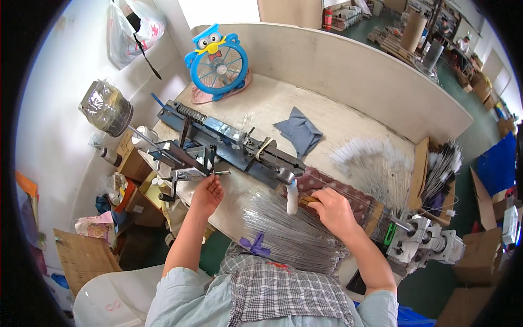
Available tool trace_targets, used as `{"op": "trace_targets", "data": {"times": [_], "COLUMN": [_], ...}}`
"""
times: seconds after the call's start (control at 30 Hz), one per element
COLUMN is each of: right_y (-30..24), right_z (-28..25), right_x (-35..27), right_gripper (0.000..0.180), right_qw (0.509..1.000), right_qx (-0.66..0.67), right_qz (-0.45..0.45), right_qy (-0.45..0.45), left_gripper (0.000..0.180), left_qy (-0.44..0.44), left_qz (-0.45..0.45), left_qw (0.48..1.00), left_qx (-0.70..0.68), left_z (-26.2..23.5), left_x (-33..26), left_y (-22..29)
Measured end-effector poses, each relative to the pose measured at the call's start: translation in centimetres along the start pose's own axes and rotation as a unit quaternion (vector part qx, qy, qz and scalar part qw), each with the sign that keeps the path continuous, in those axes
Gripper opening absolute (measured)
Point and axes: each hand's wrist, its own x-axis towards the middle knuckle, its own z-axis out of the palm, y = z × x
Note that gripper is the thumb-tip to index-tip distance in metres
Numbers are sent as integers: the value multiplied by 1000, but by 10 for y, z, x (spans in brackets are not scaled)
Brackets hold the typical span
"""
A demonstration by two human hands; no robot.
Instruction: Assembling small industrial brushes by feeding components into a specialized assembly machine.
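My left hand (pixel 208 193) is at the left end of a long dark metal bench machine (pixel 234 150), its fingers curled and the tips together at a small metal clamp part. What those fingertips pinch is too small to make out. My right hand (pixel 333 210) is closed around a short yellowish-brown piece (pixel 309 200), mostly hidden by the fingers. Just left of it, a white-wrapped handle (pixel 292 199) hangs from the machine's right end. Below the machine lies a thick fan of thin metal wires (pixel 289 234), near my lap.
A blue cartoon-shaped fan (pixel 220 68) stands at the back, and a grey cloth (pixel 299 132) lies behind the machine. More wires (pixel 373 163) spread on the right, beside a cardboard box (pixel 422 169). A silver clamp mechanism (pixel 425 242) juts out at the right edge.
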Motion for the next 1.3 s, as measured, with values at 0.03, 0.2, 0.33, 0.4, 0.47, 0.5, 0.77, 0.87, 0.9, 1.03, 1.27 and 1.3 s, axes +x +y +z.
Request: {"op": "trace_targets", "data": {"times": [0.03,0.2,0.33,0.4,0.47,0.5,0.77,0.87,0.9,1.03,1.27,1.3], "right_y": [-1,-17,-22,-12,-6,-3,8,8,9,-3,-9,-12], "right_z": [-2,-28,-60,-69,-74,-75,-87,-88,-88,-71,-38,-40], "right_x": [-1,-9,-3,0,-2,-4,-26,-24,-22,12,37,37], "right_gripper": [15,17,17,17,18,18,19,16,14,10,16,16], "right_qw": [1000,1000,989,990,987,986,977,996,998,981,990,990], "right_qx": [-5,-4,-94,-89,10,6,152,60,-14,-97,-110,-115], "right_qz": [1,1,-43,19,123,125,141,51,-17,-56,-24,-24], "right_qy": [-2,11,109,106,99,106,48,49,66,159,85,78], "left_gripper": [20,10,6,10,17,17,16,15,14,12,18,19], "left_qy": [9,47,-129,-193,-298,-306,-326,-285,-259,-188,-207,-207], "left_qz": [1,34,131,46,22,21,75,91,98,89,45,45], "left_qw": [1000,995,982,975,942,939,924,937,943,969,972,972], "left_qx": [-7,-82,53,100,153,154,183,181,184,135,99,107], "left_z": [-1,13,71,130,170,182,210,205,203,197,195,193], "left_x": [2,6,-30,-75,-89,-88,-82,-81,-81,-77,-79,-81], "left_y": [-2,-21,-72,-98,-116,-125,-159,-150,-145,-126,-118,-118]}}
